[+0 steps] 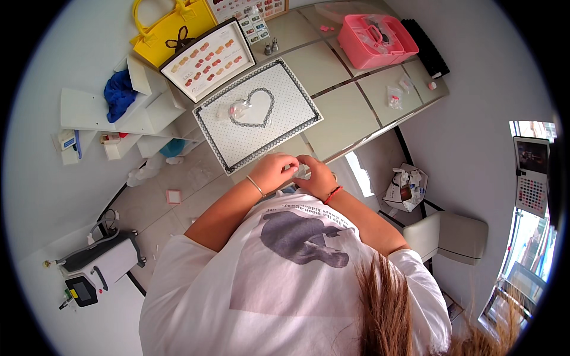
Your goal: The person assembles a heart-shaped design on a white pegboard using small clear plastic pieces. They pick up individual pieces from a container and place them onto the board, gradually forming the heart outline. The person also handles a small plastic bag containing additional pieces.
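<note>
My left hand [274, 171] and my right hand [319, 178] meet in front of my chest, at the near edge of the table. Their fingers are closed around a small piece of clear plastic [303, 172], which looks like a little bag. Most of it is hidden by the fingers, and its contents cannot be made out. Just beyond the hands lies a white dotted mat [279, 89] with a black lace border and a heart outline. A crumpled clear plastic bag [238, 109] with something pink rests on it.
On the table [341, 113] stand a framed colour sample board [208, 60], a yellow bag [172, 35], two small bottles [271, 46] and a pink carry box [377, 44]. Small clear packets [394, 97] lie at right. A waste bin [406, 187] and chair [442, 234] stand at lower right.
</note>
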